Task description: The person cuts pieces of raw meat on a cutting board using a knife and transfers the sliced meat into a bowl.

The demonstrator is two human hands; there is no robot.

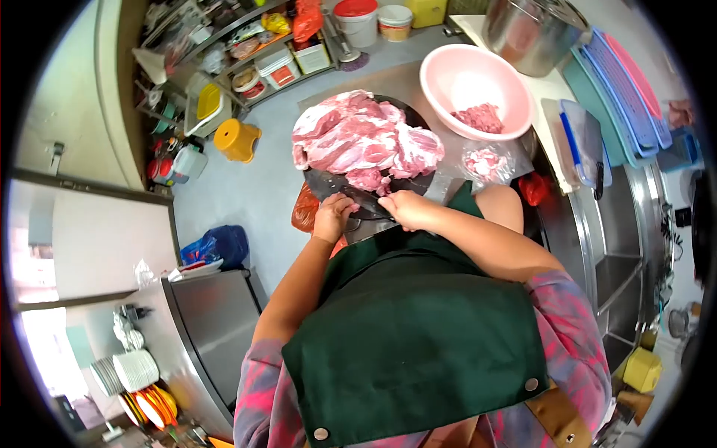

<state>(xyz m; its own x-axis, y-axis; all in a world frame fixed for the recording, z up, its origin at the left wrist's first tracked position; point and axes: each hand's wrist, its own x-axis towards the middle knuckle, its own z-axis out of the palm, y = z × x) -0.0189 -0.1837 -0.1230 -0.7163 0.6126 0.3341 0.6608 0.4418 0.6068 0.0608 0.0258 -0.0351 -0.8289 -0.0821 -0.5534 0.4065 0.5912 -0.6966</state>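
A large slab of raw pink-and-white meat [347,138] lies on a dark round board [418,116]. Along the near edge of the meat, a dark broad-bladed knife [328,184] lies nearly flat, its blade toward the left. My right hand [405,209] is closed around the handle end of this knife, just below a loose reddish flap of meat [367,179]. Close to the blade's near edge, my left hand [336,216] has its fingers bunched together; what they pinch, if anything, is too small to make out.
A pink basin [478,63] with some cut meat [482,118] stands at the back right. Beside it, a clear plastic bag [489,163] holds pale scraps. A steel pot [534,33] and blue-lidded container [579,142] line the right counter. A yellow stool [237,140] stands left.
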